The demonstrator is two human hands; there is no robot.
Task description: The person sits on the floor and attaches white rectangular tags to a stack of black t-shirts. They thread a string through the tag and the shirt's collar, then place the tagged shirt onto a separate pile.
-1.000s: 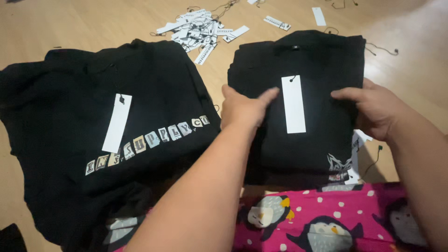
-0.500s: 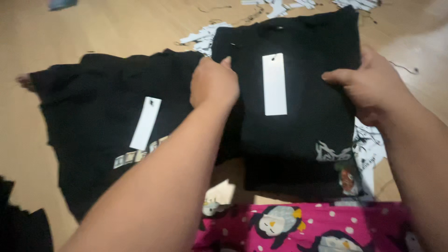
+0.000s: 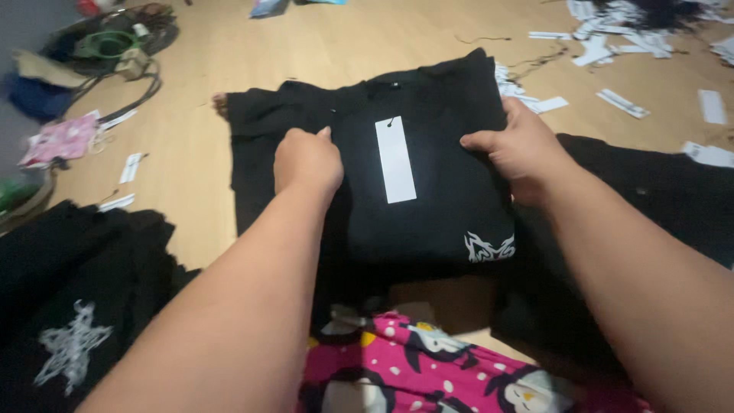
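Folded black shirt [image 3: 428, 191] moved left onto another black garment [image 3: 260, 153].
Left hand [image 3: 307, 159] and right hand [image 3: 520, 149] fingers grip its side edges, settling it on the floor [image 3: 191, 69] pile.

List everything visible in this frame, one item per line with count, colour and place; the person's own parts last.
folded garment: one, black, white tag on top, small white print at lower right corner, floor centre
flat garment: one, black, under the folded one
star-print garment: one, black, lower left
dark garment: one, black, right
paper tags: many, white, scattered upper right
cables: tangle, dark, upper left
penguin-print fabric: pink, bottom centre
left hand: on folded garment's left edge
right hand: grip on its right edge
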